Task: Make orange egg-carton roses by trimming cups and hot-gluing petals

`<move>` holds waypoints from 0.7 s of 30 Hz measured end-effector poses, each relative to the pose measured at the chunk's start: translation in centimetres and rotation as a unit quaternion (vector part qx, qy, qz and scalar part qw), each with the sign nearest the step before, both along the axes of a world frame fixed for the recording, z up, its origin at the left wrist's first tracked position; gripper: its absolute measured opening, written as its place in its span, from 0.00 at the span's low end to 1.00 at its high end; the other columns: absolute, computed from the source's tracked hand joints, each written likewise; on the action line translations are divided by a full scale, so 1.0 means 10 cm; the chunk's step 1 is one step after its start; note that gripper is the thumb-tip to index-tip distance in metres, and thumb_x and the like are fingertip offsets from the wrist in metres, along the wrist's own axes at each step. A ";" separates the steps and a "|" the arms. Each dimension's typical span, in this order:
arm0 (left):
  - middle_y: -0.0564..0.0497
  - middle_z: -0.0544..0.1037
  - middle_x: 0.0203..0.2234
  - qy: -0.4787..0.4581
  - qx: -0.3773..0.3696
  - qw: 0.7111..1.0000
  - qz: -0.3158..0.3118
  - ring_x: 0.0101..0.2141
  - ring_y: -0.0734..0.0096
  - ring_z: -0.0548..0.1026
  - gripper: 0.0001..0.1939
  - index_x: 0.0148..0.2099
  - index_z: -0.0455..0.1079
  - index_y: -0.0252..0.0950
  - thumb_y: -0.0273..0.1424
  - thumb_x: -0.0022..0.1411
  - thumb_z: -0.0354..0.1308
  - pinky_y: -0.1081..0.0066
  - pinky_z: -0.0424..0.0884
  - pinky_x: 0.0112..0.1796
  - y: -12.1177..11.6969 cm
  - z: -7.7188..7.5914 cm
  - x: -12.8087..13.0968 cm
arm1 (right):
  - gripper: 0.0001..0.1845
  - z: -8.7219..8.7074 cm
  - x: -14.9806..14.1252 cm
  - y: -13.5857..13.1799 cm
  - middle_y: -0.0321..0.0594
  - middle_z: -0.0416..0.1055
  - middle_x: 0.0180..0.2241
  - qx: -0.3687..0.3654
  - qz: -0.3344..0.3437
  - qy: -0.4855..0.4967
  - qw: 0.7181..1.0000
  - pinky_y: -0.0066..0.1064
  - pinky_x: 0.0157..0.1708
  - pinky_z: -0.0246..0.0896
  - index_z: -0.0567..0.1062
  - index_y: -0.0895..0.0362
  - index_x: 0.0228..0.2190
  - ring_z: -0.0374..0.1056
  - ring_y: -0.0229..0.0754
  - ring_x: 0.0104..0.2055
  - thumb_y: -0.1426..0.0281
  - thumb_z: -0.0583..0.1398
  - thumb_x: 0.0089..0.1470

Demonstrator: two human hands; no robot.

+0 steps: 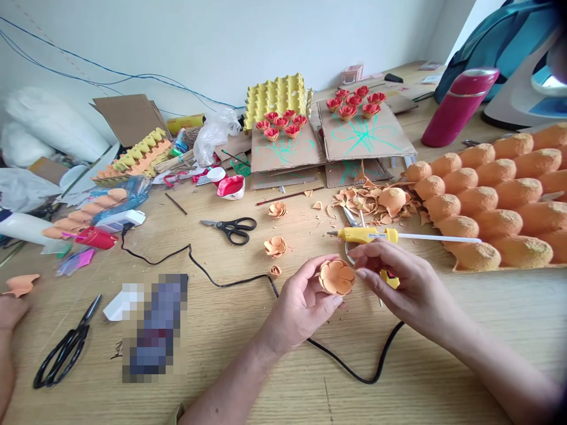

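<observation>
My left hand (305, 301) holds an orange egg-carton flower (336, 277) between thumb and fingers, its open cup of petals tilted up toward me. Just to its right, my right hand (403, 283) has thumb and fingertips drawn together close to the petals; whatever they pinch, if anything, is too small to make out. Behind the right hand lies a yellow glue gun (367, 235) with a white glue stick (438, 238) out of its back. Beyond my left hand sit two more orange flowers, one nearer (275, 247) and one farther (278, 209), plus a small curled piece (275, 271).
Orange egg trays (491, 200) fill the right side, beside carton scraps (354, 200). Black scissors (234, 227) and larger scissors (66, 345) lie left. A black cord (349, 369) crosses the table. Red-flowered cardboard panels (363, 139) stand behind. Another person's hand (12, 310) is at far left.
</observation>
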State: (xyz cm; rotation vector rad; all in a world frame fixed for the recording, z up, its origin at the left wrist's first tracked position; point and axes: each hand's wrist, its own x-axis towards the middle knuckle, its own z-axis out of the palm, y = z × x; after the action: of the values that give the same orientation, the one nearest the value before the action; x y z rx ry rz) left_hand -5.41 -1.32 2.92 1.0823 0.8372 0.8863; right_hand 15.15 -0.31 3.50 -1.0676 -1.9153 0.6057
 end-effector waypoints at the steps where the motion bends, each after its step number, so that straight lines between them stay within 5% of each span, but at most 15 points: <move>1: 0.42 0.75 0.54 -0.005 -0.003 1.000 -0.005 0.51 0.59 0.75 0.25 0.59 0.66 0.37 0.29 0.60 0.65 0.71 0.80 0.40 0.00 0.00 0.00 | 0.04 0.00 0.00 0.00 0.38 0.71 0.32 -0.024 0.006 0.013 1.000 0.28 0.28 0.65 0.72 0.54 0.41 0.67 0.36 0.28 0.72 0.58 0.64; 10: 0.40 0.72 0.58 -0.003 0.018 0.999 -0.040 0.52 0.58 0.75 0.25 0.61 0.67 0.36 0.31 0.63 0.64 0.69 0.80 0.42 -0.01 0.00 -0.02 | 0.08 -0.04 -0.06 0.01 0.40 0.74 0.32 -0.196 0.062 0.150 0.967 0.29 0.28 0.68 0.73 0.55 0.38 0.70 0.40 0.31 0.63 0.59 0.63; 21: 0.41 0.74 0.55 0.062 0.039 0.997 -0.038 0.47 0.62 0.76 0.24 0.62 0.67 0.35 0.25 0.64 0.56 0.71 0.80 0.39 -0.01 0.04 0.01 | 0.09 0.02 -0.08 -0.03 0.40 0.74 0.31 -0.140 0.039 0.097 0.985 0.27 0.24 0.65 0.74 0.56 0.36 0.68 0.38 0.28 0.63 0.59 0.63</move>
State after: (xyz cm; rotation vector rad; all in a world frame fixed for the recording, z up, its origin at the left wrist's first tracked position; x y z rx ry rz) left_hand -5.34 -1.46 3.30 1.2400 0.8639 0.8004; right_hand 14.33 -0.56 3.65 -1.0651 -1.7418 1.0101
